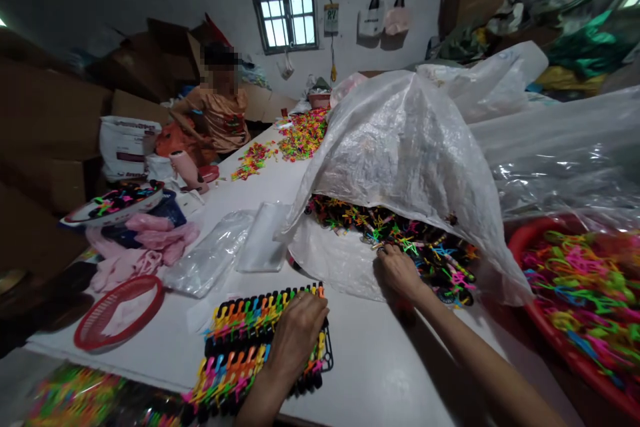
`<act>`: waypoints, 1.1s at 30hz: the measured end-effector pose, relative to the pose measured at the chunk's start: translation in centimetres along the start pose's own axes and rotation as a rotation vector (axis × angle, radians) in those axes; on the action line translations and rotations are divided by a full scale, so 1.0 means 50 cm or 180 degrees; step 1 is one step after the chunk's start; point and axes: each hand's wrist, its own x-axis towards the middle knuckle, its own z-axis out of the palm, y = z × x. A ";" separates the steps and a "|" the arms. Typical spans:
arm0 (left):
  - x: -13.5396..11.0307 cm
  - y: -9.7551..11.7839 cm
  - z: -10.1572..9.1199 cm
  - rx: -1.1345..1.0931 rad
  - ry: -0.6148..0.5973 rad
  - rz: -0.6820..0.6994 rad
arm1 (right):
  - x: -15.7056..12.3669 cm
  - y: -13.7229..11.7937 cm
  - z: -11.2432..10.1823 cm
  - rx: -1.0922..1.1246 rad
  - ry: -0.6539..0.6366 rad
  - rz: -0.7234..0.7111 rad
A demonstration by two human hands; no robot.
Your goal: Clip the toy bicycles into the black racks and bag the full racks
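Note:
My left hand (299,328) lies over a black rack (327,347) lined with rows of small plastic pieces (237,327) in black, yellow, orange, pink, green and blue. Its fingers are curled down at the rack's far right part, and the fingertips are hidden. My right hand (397,271) reaches to the mouth of a white woven sack (395,140). Its fingers are bent together at the front of a heap of black and bright-coloured plastic pieces (425,247) spilling from the sack. Whatever lies between those fingers is too small to make out.
On the right stands a red tub (550,327) of coloured pieces. Clear plastic bags (263,240) and a red basket (150,293) lie on the white table (385,353) to the left. A co-worker (220,113) sits at the far left, near loose coloured pieces (305,133).

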 end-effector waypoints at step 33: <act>0.012 -0.013 -0.010 0.0075 -0.0203 -0.0092 | -0.154 -0.169 -0.025 0.1254 0.0245 0.0010</act>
